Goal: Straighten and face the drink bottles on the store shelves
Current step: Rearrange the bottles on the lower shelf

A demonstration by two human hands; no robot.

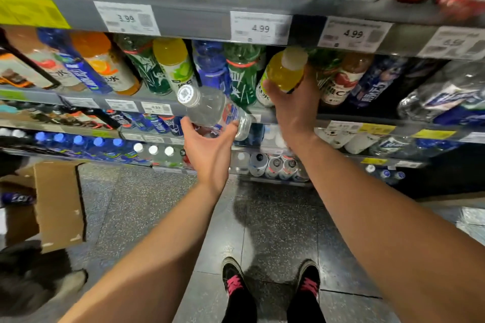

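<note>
Speckled store flooring [147, 207] and a pair of black shoes with pink laces [271, 284] lie below two bare forearms reaching toward stocked drink shelves. At left sits an open cardboard box [56, 204]. Closer to the shelving, the left hand [207, 144] cradles a clear water bottle [214, 110], tilted with its cap up and to the left, clear of any shelf. Beyond it, the right hand [294, 102] wraps a yellow drink bottle [282, 73] at the middle shelf's front edge [341, 119], beside green bottles [242, 73]. With both hands occupied, a nudge could topple neighbouring bottles, or the loosely held water bottle could slip.
</note>
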